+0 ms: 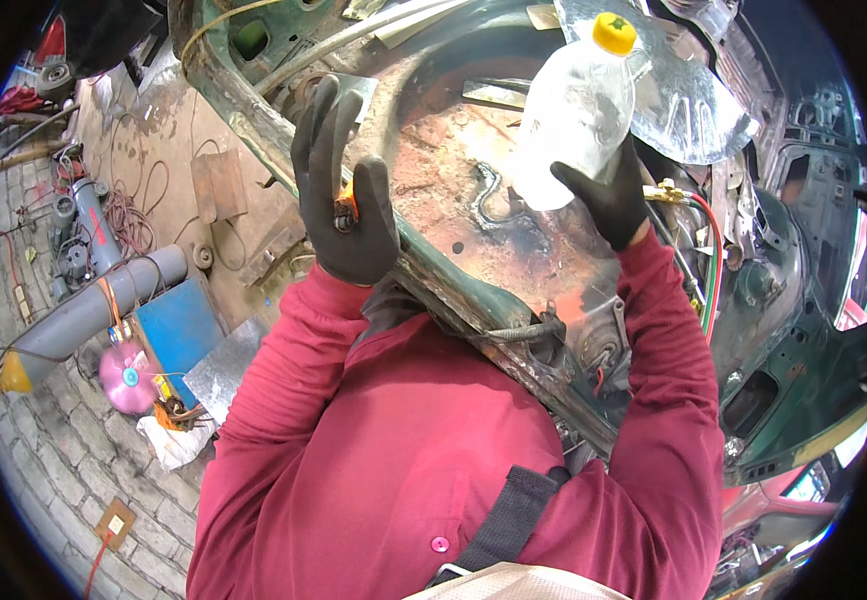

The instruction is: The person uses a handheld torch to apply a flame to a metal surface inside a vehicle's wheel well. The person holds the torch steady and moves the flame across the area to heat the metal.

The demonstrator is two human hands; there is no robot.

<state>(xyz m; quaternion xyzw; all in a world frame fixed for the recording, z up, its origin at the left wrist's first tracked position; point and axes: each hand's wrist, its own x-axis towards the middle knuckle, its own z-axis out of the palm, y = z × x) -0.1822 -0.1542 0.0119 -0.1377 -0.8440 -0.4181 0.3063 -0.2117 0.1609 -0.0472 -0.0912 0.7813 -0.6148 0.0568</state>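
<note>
My right hand (608,195), in a dark glove, grips the lower part of a clear plastic bottle (578,115) with a yellow cap. The bottle is tilted, cap end away from me, above a rusty, scorched metal panel (433,150) of a car body. My left hand (348,200), gloved too, is raised over the body's dark green edge, its fingers stretched out. A small orange and dark thing (345,208) shows at its palm; I cannot tell whether it is held or part of the glove.
Red and green hoses with a brass fitting (665,192) run down beside my right forearm. Behind the bottle lies a shiny silver sheet (693,110). On the brick floor at left are a grey cylinder (103,305), a blue panel (178,325) and a pink disc (128,377).
</note>
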